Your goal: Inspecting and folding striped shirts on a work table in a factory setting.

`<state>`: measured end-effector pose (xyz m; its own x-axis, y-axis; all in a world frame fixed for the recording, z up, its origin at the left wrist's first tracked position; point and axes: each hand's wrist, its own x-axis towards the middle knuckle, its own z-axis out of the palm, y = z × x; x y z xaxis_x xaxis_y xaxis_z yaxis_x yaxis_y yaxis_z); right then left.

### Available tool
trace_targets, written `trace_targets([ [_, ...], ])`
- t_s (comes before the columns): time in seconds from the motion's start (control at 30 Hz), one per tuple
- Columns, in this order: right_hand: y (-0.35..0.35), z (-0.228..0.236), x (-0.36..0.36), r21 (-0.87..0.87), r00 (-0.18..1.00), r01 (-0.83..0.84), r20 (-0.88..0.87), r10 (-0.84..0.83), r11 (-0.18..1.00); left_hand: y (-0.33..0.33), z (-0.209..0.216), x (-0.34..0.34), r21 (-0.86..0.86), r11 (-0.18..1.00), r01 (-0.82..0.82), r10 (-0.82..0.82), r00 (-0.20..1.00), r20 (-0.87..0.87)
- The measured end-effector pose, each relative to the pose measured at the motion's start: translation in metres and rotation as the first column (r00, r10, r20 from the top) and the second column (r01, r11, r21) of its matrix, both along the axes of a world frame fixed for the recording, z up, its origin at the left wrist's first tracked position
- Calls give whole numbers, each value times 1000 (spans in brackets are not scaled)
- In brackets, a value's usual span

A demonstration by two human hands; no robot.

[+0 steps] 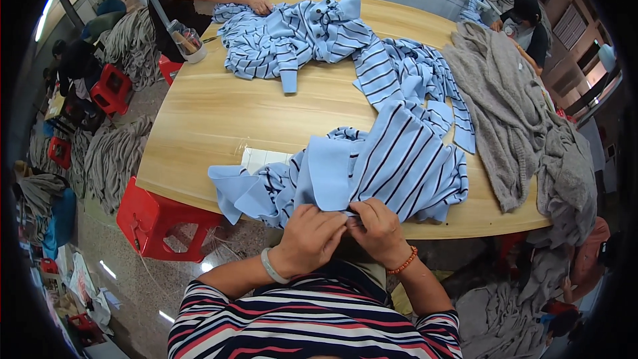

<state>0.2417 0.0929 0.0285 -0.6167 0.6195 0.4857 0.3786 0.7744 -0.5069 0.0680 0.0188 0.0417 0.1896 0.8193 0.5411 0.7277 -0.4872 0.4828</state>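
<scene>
A light blue knit garment with dark stripes [397, 160] lies bunched at the near edge of the table, its plain blue band [327, 176] folded over toward me. My left hand [309, 238] pinches the near edge of this garment, fingers curled together. Close beside it, my right hand [377, 229] grips the same edge between thumb and fingers. The two hands almost meet, and the bit of fabric between the fingertips is too small to make out. To the left, another plain blue flap [238, 193] hangs partly past the table edge.
More striped blue garments [292, 37] pile at the table's far side, where a co-worker's hand [260, 5] rests. Grey knit pieces [502, 100] drape over the right edge. A red stool [163, 219] stands left of the table [199, 126]. A cup of tools [188, 41] hangs at the far left corner.
</scene>
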Motion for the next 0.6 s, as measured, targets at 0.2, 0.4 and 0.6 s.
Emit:
trace_targets([
  [0.2, 2, -1, -2, 10, 999, 4, 35, -4, 1000, 15, -14, 2, -33, 998, 57, -53, 992, 111],
  [0.4, 3, -3, 1, -16, 999, 7, 37, -6, 1000, 24, -23, -4, -155, 982, 103, -56, 957, 285],
  [0.6, 7, -8, 3, -117, 1000, -17, 15, 19, 993, 29, -29, -7, -220, 964, 148, -76, 949, 307],
])
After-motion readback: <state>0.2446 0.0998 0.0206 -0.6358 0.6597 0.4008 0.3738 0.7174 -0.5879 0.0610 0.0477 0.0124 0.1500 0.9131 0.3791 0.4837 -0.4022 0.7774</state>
